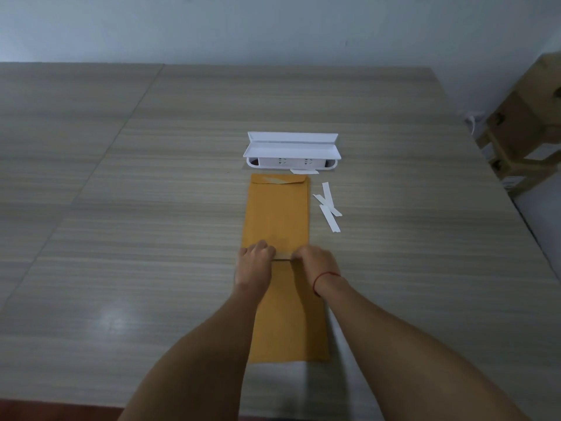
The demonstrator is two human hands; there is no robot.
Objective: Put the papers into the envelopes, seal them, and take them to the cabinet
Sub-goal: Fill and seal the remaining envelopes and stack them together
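Two yellow-brown envelopes lie end to end on the table. The far envelope has its flap folded down at its far end. The near envelope reaches toward me between my forearms. My left hand and my right hand rest side by side on the top edge of the near envelope, fingers curled down on its flap, where it meets the far envelope. The papers are not visible.
A white open socket box is set into the table beyond the envelopes. Several white peeled strips lie to the right of the far envelope. Cardboard boxes stand past the table's right edge.
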